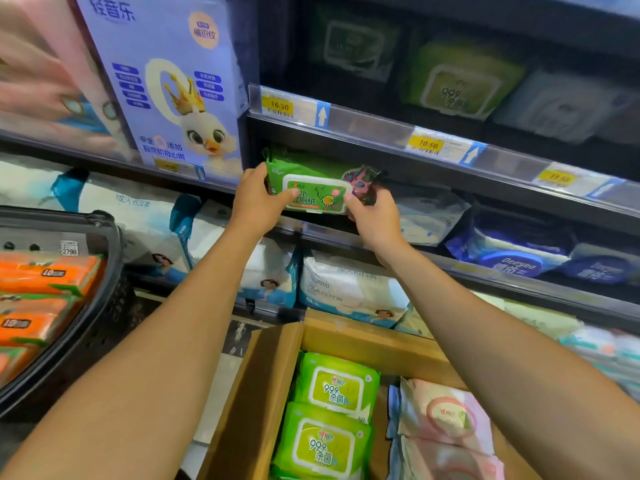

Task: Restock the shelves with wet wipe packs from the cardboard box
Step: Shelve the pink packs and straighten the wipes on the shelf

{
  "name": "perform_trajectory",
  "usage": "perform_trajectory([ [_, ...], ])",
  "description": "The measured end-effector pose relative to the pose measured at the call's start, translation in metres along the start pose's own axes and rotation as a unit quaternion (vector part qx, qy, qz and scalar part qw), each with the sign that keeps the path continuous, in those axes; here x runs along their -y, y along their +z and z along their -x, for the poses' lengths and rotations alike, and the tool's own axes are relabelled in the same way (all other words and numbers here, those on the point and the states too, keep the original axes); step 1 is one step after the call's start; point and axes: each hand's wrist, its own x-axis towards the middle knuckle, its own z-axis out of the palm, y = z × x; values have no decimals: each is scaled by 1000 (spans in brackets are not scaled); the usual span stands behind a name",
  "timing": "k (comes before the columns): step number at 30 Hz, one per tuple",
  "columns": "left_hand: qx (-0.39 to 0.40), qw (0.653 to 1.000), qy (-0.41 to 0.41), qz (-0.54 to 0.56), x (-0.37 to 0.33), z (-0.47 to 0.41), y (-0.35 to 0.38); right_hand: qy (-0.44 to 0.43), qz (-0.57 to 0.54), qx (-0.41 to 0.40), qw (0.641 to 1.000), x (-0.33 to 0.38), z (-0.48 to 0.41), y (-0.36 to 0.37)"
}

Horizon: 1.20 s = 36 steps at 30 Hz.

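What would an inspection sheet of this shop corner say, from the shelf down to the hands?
Surface: middle shelf, dark, with blue packs lying further right.
Job's things: green wet wipe pack at the shelf's front edge; cardboard box open below, holding lime-green packs and pink packs.
Clutter: black basket at left with orange tissue packs.
Grips: left hand and right hand each hold one end of the green wet wipe pack.
Cables: nothing seen.
Surroundings: price tags on the shelf rails; lavender carton at upper left.
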Motion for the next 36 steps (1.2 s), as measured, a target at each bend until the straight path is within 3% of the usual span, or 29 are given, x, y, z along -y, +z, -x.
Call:
perform_trajectory([
  [12,76,996,-45,-18,23,-7,9,1,176,134,975,-24,2,8],
  [19,109,988,-10,-106,22,11,3,-30,266,114,957,-27,15,0],
  [23,65,982,20,-179,23,29,3,-73,289,51,953,-26,35,-7],
  [28,-10,955,102,-278,22,54,10,-197,428,33,881,-19,71,9],
  [32,76,926,141,-341,30,62,17,-230,460,113,850,-18,73,27],
  [36,122,920,125,-352,37,59,20,-184,489,170,836,-19,64,35],
])
